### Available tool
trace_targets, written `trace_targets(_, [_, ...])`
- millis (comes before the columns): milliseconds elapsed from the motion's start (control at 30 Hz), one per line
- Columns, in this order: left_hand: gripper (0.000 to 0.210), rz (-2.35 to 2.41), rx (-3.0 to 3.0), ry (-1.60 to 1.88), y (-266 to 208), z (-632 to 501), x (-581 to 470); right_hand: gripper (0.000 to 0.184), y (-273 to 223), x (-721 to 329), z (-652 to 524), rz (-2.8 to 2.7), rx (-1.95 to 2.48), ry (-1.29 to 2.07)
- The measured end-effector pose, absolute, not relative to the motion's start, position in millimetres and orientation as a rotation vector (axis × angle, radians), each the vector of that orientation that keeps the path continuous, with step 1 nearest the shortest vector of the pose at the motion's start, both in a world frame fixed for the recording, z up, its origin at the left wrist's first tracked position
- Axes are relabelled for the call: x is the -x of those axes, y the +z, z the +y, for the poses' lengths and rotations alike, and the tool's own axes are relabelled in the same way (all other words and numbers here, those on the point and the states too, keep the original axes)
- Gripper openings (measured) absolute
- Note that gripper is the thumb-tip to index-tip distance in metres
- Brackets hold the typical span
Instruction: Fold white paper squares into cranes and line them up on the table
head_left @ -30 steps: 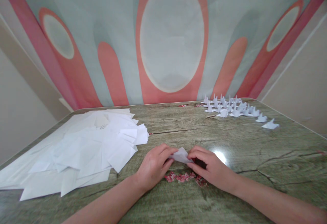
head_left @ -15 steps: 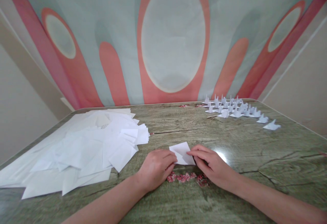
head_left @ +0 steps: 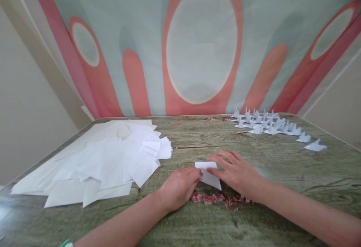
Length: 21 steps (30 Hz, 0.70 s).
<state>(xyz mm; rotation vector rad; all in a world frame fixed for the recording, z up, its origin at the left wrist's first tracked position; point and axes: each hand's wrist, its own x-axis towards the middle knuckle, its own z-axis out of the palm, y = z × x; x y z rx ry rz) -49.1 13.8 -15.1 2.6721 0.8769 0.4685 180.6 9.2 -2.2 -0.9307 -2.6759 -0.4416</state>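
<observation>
On the brown-green wood-grain table (head_left: 197,138), at left: a broad, loose heap of flat white paper sheets (head_left: 104,160). At far right: a cluster of small white folded-paper birds (head_left: 261,122), strung toward the near right. Near the middle, nearer than the cluster: a folded white four-sided paper (head_left: 210,180), between a bare left hand (head_left: 180,187) at its left edge and a bare right hand (head_left: 239,173) at its right. Behind the far edge: a pink-and-grey-green oval-patterned backdrop (head_left: 201,51).

Your left hand (head_left: 179,187), right hand (head_left: 239,175): two. Folded sheet (head_left: 212,181): one. Paper heap (head_left: 103,160): one. Folded birds (head_left: 272,129): roughly twenty, overlapping.
</observation>
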Motion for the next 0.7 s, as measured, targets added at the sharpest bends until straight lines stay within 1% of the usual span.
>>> trace_targets(133, [0.015, 0.879, -2.669, 0.461, -13, 13, 50, 0.021, -4, -179, 15, -2.752, 0.836, -0.397])
trace_targets(267, [0.010, 0.898, -2.685, 0.489, -11, 13, 51, 0.020, -14, -182, 16, -2.724, 0.843, -0.238])
trace_targets(433, [0.010, 0.917, -2.718, 0.496, -11, 13, 51, 0.020, -10, -187, 18, -2.702, 0.886, 0.116])
trace_targets(567, [0.009, 0.959, -2.676, 0.579, -10, 14, 50, 0.017, -2, -188, 26, -2.621, 0.936, 0.521])
trace_targets(633, [0.009, 0.993, -2.641, 0.618, -8, 14, 49, 0.019, -2, -188, 30, -2.540, 0.956, 0.718])
trace_targets(700, [0.010, 1.031, -2.614, 0.643, -7, 14, 49, 0.023, -6, -187, 34, -2.454, 0.992, 0.840])
